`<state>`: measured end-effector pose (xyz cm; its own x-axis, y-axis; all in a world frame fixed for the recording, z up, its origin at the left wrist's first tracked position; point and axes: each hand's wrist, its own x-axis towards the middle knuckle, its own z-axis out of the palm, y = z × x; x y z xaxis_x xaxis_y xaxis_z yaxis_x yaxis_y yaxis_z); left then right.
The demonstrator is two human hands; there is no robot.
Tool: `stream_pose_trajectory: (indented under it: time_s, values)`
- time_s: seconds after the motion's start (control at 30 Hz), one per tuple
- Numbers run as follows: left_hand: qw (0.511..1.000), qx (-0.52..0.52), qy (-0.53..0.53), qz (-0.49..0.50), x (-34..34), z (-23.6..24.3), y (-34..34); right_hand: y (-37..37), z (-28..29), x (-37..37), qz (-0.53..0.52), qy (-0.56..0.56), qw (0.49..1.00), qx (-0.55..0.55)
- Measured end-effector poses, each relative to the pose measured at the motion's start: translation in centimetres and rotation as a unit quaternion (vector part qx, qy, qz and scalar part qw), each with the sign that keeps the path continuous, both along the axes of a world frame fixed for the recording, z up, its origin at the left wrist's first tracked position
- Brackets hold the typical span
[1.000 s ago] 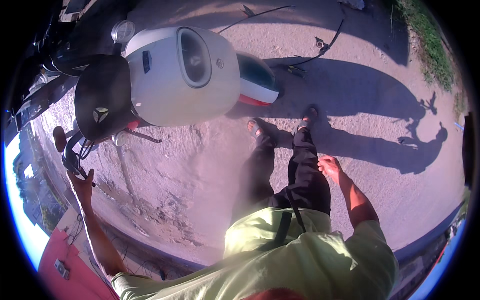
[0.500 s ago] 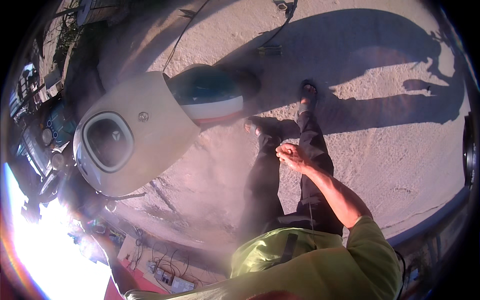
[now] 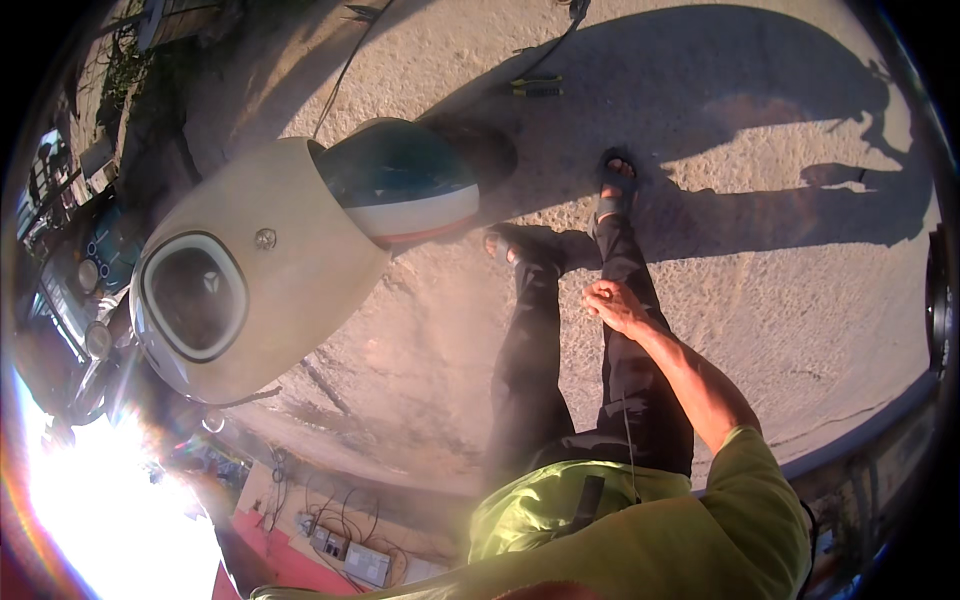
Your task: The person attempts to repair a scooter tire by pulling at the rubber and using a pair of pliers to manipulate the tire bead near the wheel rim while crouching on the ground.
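My right hand (image 3: 618,306) hangs in front of my right thigh, fingers curled in; whether something small is in them is hidden. My left arm (image 3: 236,552) reaches out at the lower left into strong glare, and its hand is lost in the brightness. Left of my legs stands a large cream rounded shell (image 3: 290,300) with a white-framed, round-cornered window (image 3: 196,296) and a small round metal fitting (image 3: 265,239). Next to it is a smooth rounded teal piece (image 3: 395,170) with white and reddish bands.
Pliers (image 3: 538,86) with yellowish handles lie on the rough ground, near a dark cable (image 3: 553,45). My sandalled feet (image 3: 617,172) are on the ground. Wires and grey boxes (image 3: 367,565) sit at the bottom left by a red surface. Dark machinery (image 3: 100,270) stands at far left.
My right hand has shifted slightly to the right, its fingers still curled. The view has moved a little, so the shell sits somewhat further left.
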<state>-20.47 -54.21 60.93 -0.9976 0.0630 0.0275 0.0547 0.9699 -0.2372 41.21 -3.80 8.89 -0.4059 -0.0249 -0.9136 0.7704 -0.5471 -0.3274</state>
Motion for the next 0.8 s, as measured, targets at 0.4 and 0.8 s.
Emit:
stream_pose_trajectory:
  time_s: [0.4,0.8]
  values:
    - [0.999,-0.007,0.003,0.034,1.2,0.0,-0.7,0.7,-0.2,-0.7,-0.004,0.03,0.999,0.044]
    - [0.998,-0.007,0.01,0.062,2.7,0.2,-1.7,1.2,-3.5,1.6,-0.028,-0.022,0.999,0.002]
